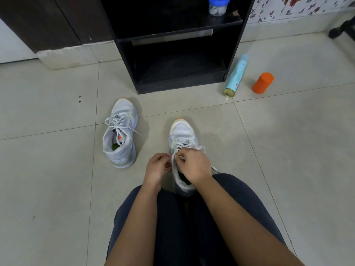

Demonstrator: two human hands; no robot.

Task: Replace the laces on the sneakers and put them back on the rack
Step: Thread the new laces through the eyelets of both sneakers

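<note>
Rack (178,73): black, open-fronted, standing on the tiled floor (57,189); lower bay holds no shoes. Jar (219,5) with blue lid sits on the rack's upper shelf, right side. Sneaker (182,135): grey-white, orange toe tip, upright on the floor in front of the rack, toe pointing at it, a little right of the rack's middle, heel between the person's legs (176,227) in dark trousers. Lace (173,162): white, crossed through the eyelets nearer the toe, one loose length running up over the tongue to the hands. Left hand (158,167): fingers (163,157) curled in, tips pinching the lace at the sneaker's left edge. Right hand (194,164): over the sneaker's throat, fingers (185,153) curled and pinching the lace; exact grip point hidden by the knuckles. Second sneaker (121,135): in front of the rack's left corner, toe toward it, laced, lace ends loose, apart from both hands. Can (235,75): pale blue, on its side just beside the rack's right foot. Orange bottle (262,82): farther right of the rack, past the can
</note>
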